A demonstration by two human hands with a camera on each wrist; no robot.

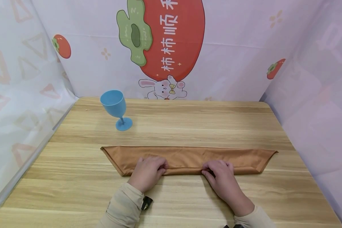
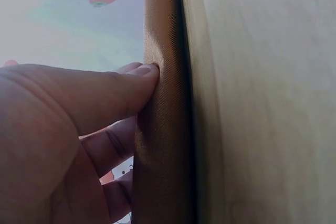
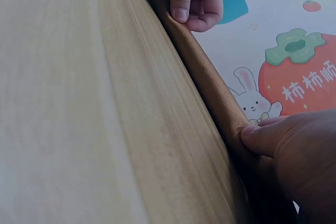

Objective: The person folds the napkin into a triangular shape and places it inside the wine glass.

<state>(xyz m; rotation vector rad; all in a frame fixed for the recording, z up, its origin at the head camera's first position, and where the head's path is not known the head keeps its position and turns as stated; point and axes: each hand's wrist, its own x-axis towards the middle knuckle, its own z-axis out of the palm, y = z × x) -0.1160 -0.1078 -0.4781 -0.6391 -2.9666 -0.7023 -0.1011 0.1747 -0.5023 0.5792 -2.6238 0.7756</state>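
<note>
A brown cloth napkin (image 1: 185, 156) lies folded into a long band across the table, its ends slanting to points. Along its near edge runs a narrow rolled fold (image 3: 210, 85). My left hand (image 1: 149, 172) pinches that fold left of the middle, thumb in front and fingers behind, as the left wrist view shows at the cloth edge (image 2: 165, 108). To the right of the middle, my right hand (image 1: 220, 177) pinches the same fold between thumb and fingers. A stretch of the fold lies between the two hands.
A blue plastic goblet (image 1: 114, 106) stands upright at the back left of the wooden table (image 1: 202, 122). Behind the table hangs a white printed cloth (image 1: 233, 63) with a large persimmon and a rabbit. More cloth hangs at both sides.
</note>
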